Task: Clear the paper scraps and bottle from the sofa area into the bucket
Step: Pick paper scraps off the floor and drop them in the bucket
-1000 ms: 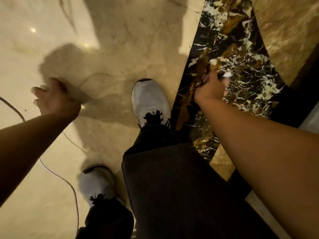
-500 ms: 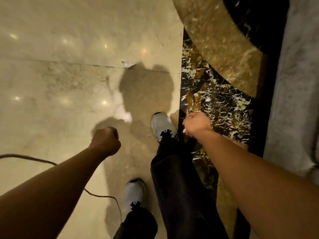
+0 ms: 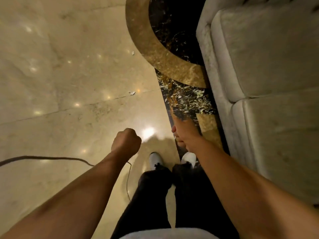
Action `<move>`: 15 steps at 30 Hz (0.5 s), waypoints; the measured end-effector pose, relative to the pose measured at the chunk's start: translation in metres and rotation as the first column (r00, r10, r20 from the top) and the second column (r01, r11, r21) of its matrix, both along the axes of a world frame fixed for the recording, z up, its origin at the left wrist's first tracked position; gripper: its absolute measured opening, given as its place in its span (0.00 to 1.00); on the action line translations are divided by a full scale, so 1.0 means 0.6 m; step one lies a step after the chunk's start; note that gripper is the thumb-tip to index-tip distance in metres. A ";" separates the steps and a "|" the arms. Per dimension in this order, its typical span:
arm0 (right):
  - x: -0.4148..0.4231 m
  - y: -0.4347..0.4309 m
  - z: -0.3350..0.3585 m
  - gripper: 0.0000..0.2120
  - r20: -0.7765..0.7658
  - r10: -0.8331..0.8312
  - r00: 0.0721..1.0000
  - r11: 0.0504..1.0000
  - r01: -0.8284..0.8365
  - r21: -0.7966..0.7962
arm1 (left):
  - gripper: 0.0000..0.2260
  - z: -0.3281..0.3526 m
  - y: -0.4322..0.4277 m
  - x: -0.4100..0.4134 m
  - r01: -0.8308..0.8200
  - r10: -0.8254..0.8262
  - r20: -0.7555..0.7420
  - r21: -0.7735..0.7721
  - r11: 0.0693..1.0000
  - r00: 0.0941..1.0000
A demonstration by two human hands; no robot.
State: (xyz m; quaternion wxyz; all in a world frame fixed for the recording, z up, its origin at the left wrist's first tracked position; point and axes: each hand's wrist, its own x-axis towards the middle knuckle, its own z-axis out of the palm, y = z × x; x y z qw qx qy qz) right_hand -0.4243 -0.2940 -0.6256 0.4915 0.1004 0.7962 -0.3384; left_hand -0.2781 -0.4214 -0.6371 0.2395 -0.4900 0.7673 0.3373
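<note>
Two small white paper scraps lie on the cream marble floor ahead of me, one scrap (image 3: 132, 92) by a tile joint and a farther scrap (image 3: 133, 52) near the brown curved inlay. My left hand (image 3: 126, 142) is a closed fist held above the floor, and anything inside it is hidden. My right hand (image 3: 183, 133) hangs over the dark veined marble strip with its fingers curled shut on a paper scrap picked up from there, though the scrap itself barely shows. Neither the bottle nor the bucket is in view.
A pale upholstered sofa (image 3: 269, 83) runs along the right side. A thin cable (image 3: 51, 158) trails across the floor at the left, passing under my left forearm. My white shoes (image 3: 156, 160) stand on the edge of the dark strip (image 3: 186, 100).
I have straightened up from a crouch, so the floor is farther away and the sofa has come into view. My right hand closed on a scrap and lifted; my left hand closed into a fist.
</note>
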 end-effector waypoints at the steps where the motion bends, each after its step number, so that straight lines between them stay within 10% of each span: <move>1: 0.017 0.034 0.031 0.15 -0.004 -0.011 1.000 1.000 0.011 -0.026 | 0.07 0.022 0.026 0.014 0.027 -0.028 -0.017 -0.022 0.999 0.999; 15: 0.423 0.638 0.275 0.17 -0.438 -0.259 0.861 0.964 0.260 -0.058 | 0.22 0.219 0.580 0.261 0.564 -0.591 -0.387 -0.195 0.802 0.707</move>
